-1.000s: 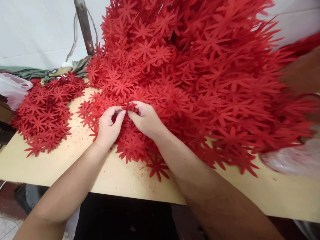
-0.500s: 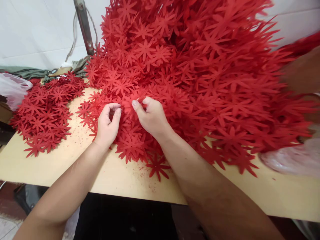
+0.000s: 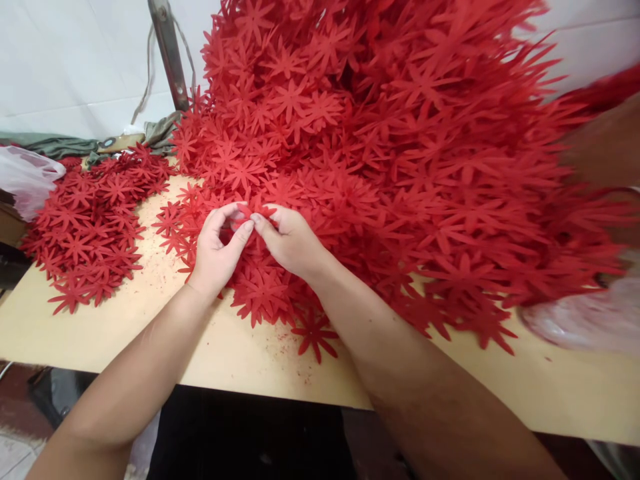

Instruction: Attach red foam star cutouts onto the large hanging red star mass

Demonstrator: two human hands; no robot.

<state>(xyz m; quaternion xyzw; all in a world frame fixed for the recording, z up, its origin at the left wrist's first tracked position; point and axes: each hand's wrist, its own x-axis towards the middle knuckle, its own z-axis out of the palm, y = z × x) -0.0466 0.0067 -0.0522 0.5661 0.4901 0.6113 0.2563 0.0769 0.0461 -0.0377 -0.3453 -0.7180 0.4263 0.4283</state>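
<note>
Pinched between the fingertips of both hands is a red flower-shaped petal cutout (image 3: pixel 256 209), held just above the front of a large heap. My left hand (image 3: pixel 216 248) grips its left side with thumb and fingers. On the other side, my right hand (image 3: pixel 294 241) has thumb and fingers closed on it, the two thumbs nearly touching. Fingers and neighbouring red petals hide part of the piece. Around and behind the hands rises the tall heap of red flower cutouts (image 3: pixel 400 147). One loose flower cutout (image 3: pixel 315 333) lies near the right forearm.
A smaller pile of darker red cutouts (image 3: pixel 90 227) lies at the left of the pale tabletop (image 3: pixel 240 363). Plastic bags (image 3: pixel 30 177) stand at the far left and right. A metal bar (image 3: pixel 170 57) and crumpled green cloth (image 3: pixel 55 143) are against the white wall.
My right hand has moved left and slightly down to meet my left hand. The red cutout is now pinched between both; the left hand's fingers have closed on it.
</note>
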